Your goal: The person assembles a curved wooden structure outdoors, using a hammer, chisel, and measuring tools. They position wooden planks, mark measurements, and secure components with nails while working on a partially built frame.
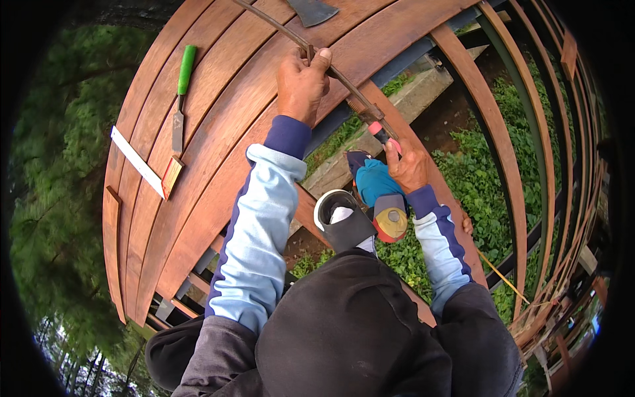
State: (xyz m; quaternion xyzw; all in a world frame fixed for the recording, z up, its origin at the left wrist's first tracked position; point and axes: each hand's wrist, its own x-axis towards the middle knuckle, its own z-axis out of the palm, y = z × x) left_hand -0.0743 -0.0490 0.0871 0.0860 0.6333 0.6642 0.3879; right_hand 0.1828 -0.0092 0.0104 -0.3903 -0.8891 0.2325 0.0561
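A long metal bar clamp (pixel 344 80) slants across the curved wooden boards from the far edge toward the right. My left hand (pixel 303 86) is closed round its bar, thumb and fingers pinching at a small metal piece. Lower right, my right hand (pixel 408 165) is wrapped round the red-and-black handle (pixel 380 132) at the clamp's near end. Beside that handle are the clamp's jaw (pixel 371 113) and a threaded screw. The jaw end lies by the edge of a reddish board (pixel 423 188); whether it presses on the wood I cannot tell.
A green-handled chisel (pixel 182 96) and a try square (pixel 140 164) lie on the boards at left; a dark metal blade (pixel 312 10) lies at the far edge. Open gaps between beams show plants below. Someone in teal (pixel 379 182) is underneath; another hand (pixel 467 223) touches the right board.
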